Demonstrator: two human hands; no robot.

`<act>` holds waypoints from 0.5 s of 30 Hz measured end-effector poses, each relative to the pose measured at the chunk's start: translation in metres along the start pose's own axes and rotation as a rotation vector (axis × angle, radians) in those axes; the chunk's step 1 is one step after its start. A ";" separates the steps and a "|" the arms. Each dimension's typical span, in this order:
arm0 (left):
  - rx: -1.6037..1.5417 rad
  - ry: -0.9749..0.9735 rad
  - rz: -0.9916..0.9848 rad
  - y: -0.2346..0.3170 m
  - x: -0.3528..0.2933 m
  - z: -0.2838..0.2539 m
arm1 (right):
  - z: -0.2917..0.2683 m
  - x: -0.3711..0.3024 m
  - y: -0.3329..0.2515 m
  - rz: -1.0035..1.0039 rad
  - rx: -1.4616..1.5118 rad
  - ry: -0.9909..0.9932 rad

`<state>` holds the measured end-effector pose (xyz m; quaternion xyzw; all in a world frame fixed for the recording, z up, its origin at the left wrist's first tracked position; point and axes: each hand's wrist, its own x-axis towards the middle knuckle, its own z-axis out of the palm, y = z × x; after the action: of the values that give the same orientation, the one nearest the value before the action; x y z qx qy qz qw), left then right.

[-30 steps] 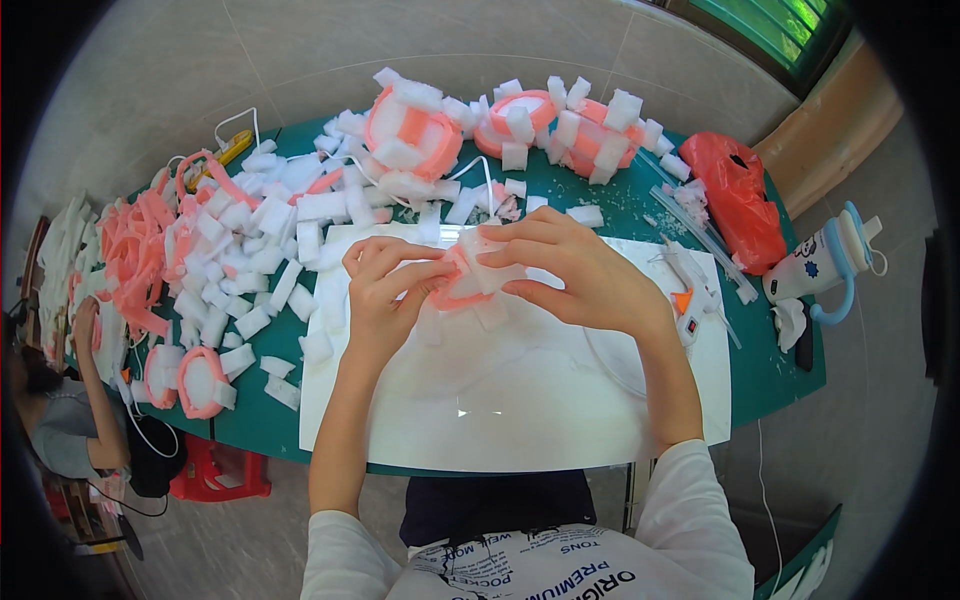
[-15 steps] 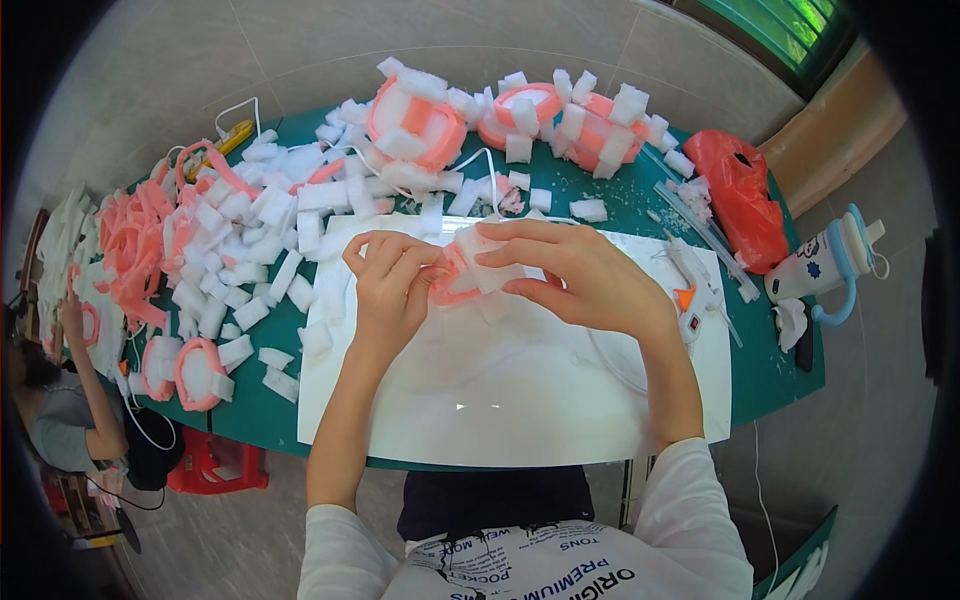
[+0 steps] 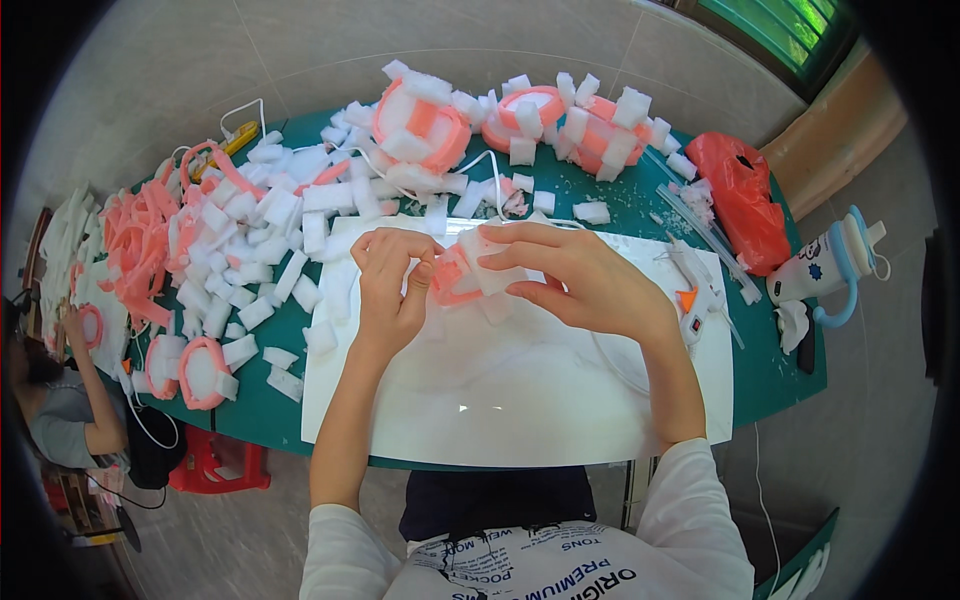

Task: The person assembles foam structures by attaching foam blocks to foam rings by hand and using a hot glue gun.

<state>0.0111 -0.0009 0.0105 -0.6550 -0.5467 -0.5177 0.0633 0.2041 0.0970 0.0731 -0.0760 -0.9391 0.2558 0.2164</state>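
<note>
Though held, foam (image 3: 474, 268) inside board edges (image 3: 520, 455)

- A pink foam piece (image 3: 451, 272), curving along its lower edge, is sitting between the left hand (image 3: 390, 285) and right hand (image 3: 585, 275), just beside the left fingertips.
- A white foam block (image 3: 488, 278) is covering its right part, resting in the right hand's grasp, partly hiding behind those fingers.

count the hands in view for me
3. The wearer's left hand is at the left side of a pink-and-white foam piece; the right hand holds that piece; a co-worker's hand is at far left. The co-worker's other hand may be hidden.
</note>
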 end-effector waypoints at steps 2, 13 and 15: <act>-0.035 0.003 -0.008 -0.003 0.000 -0.002 | -0.002 0.002 0.000 0.043 0.039 -0.029; -0.559 0.004 -0.173 -0.004 -0.006 0.000 | -0.005 0.003 0.000 0.067 0.077 -0.060; -0.556 0.034 -0.210 -0.002 -0.005 0.002 | -0.005 0.002 0.000 0.070 0.079 -0.060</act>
<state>0.0112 -0.0018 0.0051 -0.5783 -0.4477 -0.6621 -0.1634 0.2045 0.0998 0.0783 -0.0927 -0.9311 0.3023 0.1821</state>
